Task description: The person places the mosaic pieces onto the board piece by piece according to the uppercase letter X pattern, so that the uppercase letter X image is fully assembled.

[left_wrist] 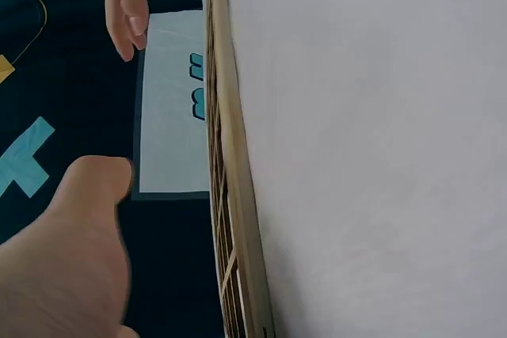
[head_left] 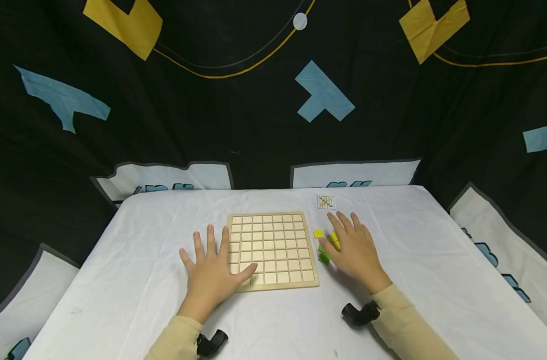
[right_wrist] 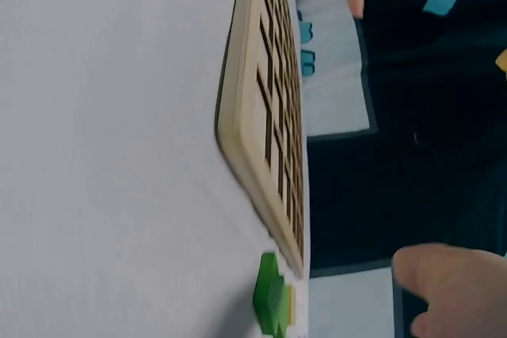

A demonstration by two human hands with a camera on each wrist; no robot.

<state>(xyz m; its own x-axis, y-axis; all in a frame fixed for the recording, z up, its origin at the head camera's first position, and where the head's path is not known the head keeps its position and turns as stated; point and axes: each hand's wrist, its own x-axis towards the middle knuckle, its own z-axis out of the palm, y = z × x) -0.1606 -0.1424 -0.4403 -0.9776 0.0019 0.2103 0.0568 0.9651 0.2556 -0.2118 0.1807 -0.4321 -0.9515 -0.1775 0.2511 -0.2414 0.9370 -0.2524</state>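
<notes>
A wooden grid board filled with pale square tiles lies flat on the table. Spread wide, the fingers of my left hand reach over the board's left edge, the thumb overlapping its lower left corner in the head view. To the right of the board, my right hand hovers with extended fingers, partly covering several small pieces. Among these are a green piece, seen also as a green block in the right wrist view, and a yellow piece. One flat yellow square sits close to the board's right edge.
A small printed card with a coloured grid lies behind the right hand. White cloth covers the table. A black curtain with blue and yellow shapes hangs behind. Black wrist cameras are strapped at both sleeves.
</notes>
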